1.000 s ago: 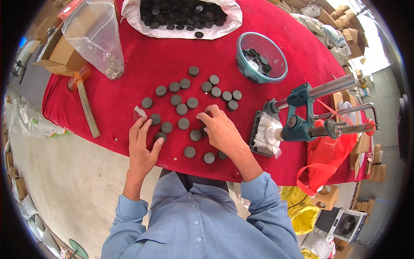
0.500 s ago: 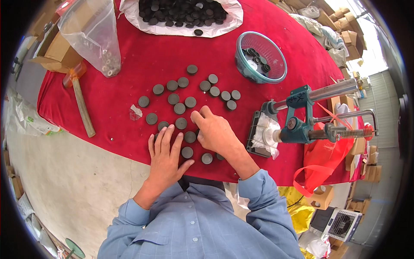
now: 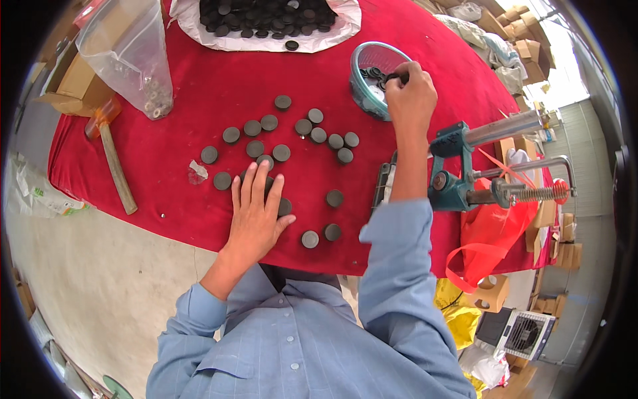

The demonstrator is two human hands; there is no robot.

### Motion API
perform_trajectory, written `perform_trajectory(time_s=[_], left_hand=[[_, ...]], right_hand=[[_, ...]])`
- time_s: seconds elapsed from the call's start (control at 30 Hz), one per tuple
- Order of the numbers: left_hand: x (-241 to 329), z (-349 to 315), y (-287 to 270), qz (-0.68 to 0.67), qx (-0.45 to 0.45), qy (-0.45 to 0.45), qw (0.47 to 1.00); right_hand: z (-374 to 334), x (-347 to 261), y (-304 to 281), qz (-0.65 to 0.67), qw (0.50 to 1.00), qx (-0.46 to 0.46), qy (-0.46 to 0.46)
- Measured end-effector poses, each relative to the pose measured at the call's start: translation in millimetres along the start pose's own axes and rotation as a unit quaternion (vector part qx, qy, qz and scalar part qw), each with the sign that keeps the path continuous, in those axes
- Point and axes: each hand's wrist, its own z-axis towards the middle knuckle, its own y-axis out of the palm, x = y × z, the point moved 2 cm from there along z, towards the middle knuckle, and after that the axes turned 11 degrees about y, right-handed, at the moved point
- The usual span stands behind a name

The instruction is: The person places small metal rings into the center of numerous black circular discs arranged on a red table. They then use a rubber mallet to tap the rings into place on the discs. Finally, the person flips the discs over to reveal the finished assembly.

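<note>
My left hand [image 3: 254, 211] lies palm down with its fingers spread over a few dark grey round caps on the red cloth. One cap [image 3: 284, 207] shows beside its index finger, and others are partly covered. My right hand [image 3: 413, 100] is reaching over the rim of a teal plastic basket [image 3: 359, 86], its fingers closed around a black round cap [image 3: 397, 78]. Whether it holds more than one is hidden. Black rings or caps [image 3: 374, 72] lie inside the basket. Several more grey caps [image 3: 281, 153] are scattered over the middle of the cloth.
A white sack [image 3: 266, 44] heaped with black caps is at the far edge. A green hand press [image 3: 446, 166] stands right of my forearm, with a red bag [image 3: 488, 233] beyond. Leftward are a hammer [image 3: 118, 166] and a clear plastic bag [image 3: 129, 60] with small parts.
My right hand has gone from the caps near the front edge to the basket at the far right, holding a black cap. The left hand stays spread over the caps.
</note>
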Motion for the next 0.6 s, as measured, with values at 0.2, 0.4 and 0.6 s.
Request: perform_trajectory(time_s=[0.2,0.4,0.6], left_hand=[[-22,7,-26,0.005,0.049,-0.028,0.998],[-67,-40,-41,0.073,0.027,-0.113,0.991],[-55,-11,-22,0.070,0.010,-0.089,0.994]], right_hand=[[-62,3,-34,0.189,0.968,-0.101,0.129],[-284,-20,-92,0.095,0.939,-0.331,0.027],[-251,-33,-37,0.034,0.970,-0.241,0.026]])
